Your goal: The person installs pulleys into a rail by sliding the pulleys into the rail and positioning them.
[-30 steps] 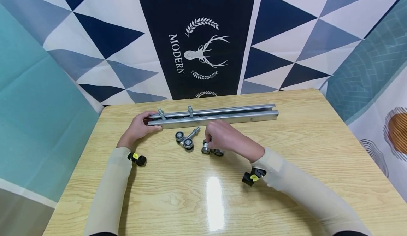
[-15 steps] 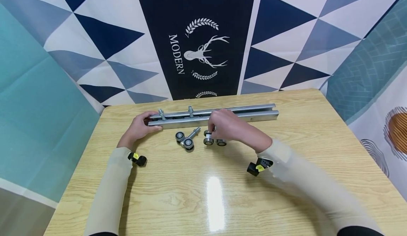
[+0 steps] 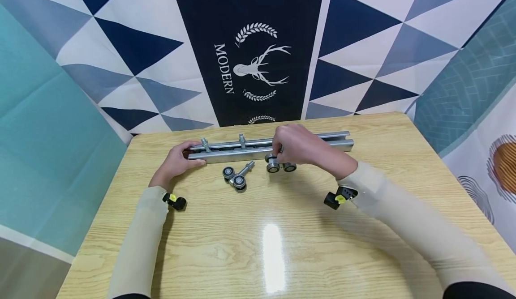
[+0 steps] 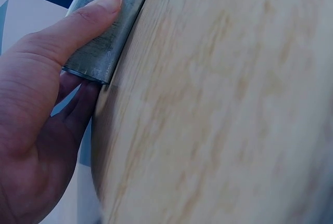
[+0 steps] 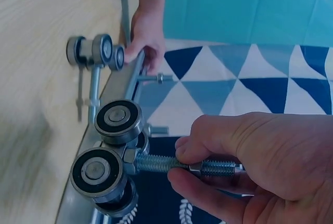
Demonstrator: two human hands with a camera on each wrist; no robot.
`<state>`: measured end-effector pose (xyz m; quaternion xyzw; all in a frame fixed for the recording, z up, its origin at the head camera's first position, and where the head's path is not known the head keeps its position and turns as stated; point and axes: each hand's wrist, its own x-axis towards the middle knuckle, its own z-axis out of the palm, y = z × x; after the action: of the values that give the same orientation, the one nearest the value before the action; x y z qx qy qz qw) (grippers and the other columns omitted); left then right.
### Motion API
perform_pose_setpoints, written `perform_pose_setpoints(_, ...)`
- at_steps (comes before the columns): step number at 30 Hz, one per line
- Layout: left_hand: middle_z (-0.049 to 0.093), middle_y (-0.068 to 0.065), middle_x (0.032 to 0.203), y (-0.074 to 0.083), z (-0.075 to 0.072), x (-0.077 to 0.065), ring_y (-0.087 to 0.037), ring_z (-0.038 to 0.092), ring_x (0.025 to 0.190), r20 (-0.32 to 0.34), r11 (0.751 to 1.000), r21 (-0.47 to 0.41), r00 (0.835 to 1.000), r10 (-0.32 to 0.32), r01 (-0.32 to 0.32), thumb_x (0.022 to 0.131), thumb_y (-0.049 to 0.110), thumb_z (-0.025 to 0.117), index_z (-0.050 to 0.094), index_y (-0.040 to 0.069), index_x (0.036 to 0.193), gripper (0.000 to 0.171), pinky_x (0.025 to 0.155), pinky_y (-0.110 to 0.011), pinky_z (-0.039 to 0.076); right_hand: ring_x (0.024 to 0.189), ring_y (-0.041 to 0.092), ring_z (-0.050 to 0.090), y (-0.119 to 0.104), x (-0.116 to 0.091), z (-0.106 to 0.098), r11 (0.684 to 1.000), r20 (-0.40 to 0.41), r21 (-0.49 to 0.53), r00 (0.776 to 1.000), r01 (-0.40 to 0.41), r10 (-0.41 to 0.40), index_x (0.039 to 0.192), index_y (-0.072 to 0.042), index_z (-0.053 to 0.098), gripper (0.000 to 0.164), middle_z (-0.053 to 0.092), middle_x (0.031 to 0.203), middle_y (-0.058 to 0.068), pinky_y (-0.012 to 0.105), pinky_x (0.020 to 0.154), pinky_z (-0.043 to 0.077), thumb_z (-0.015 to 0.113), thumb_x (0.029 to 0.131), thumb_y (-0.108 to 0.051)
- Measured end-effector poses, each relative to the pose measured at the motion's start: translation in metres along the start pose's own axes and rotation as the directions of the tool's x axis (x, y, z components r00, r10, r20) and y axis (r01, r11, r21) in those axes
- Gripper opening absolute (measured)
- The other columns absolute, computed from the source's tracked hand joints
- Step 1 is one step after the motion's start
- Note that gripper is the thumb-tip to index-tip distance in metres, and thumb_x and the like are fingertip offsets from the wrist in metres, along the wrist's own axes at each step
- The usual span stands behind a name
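A metal channel track [image 3: 230,156] lies along the back of the table, its slot facing up. My left hand [image 3: 177,162] grips its left end; in the left wrist view the thumb [image 4: 104,11] presses the outer wall. Two threaded bolts [image 3: 205,144] stick up from the slot. My right hand [image 3: 296,144] pinches the threaded bolt [image 5: 156,162] of a roller trolley [image 3: 278,164], its wheels hanging down just in front of the track. Another roller trolley [image 3: 238,178] lies on the table between the hands, its bolt pointing toward the track.
The wooden table [image 3: 217,245] carries a bright light reflection near its middle. Behind it stands a patterned wall covering [image 3: 258,66] with triangles and a deer print. A teal panel [image 3: 52,133] borders the left side.
My right hand has lifted the roller trolley and moved it right and back toward the track. The left hand, the track and the other trolley have stayed in place.
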<state>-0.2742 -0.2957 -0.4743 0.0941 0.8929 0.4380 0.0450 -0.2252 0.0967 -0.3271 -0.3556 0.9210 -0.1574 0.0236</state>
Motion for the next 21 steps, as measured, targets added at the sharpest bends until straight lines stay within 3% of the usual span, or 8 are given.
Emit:
perform_pose_setpoints(11,0.058,-0.016,0.136,-0.001,-0.001,0.001,-0.030,0.056,0.108,0.004,1.000,0.013,1.000,-0.005,0.005,0.079,0.036,0.084,0.057,0.014,0.137,0.068,0.098,-0.050,0.047,0.082,0.019,0.065,0.035,-0.006,-0.011,1.000,-0.042,-0.012,0.999,0.015,-0.016,0.075,-0.010,0.080,0.013,0.073,0.086,0.004,0.039,0.072,0.057,0.073,0.074,0.000)
perform_pose_setpoints(21,0.058,-0.017,0.135,0.001,-0.002,0.001,-0.032,0.055,0.109,0.016,1.000,0.004,1.000,0.007,-0.007,0.078,0.037,0.085,0.058,0.013,0.136,0.069,0.099,-0.051,0.045,0.073,0.018,0.064,0.077,-0.013,-0.022,0.996,-0.052,-0.040,0.996,-0.075,0.073,0.076,-0.009,0.080,0.011,0.075,0.081,0.003,0.039,0.069,0.056,0.073,0.075,0.000)
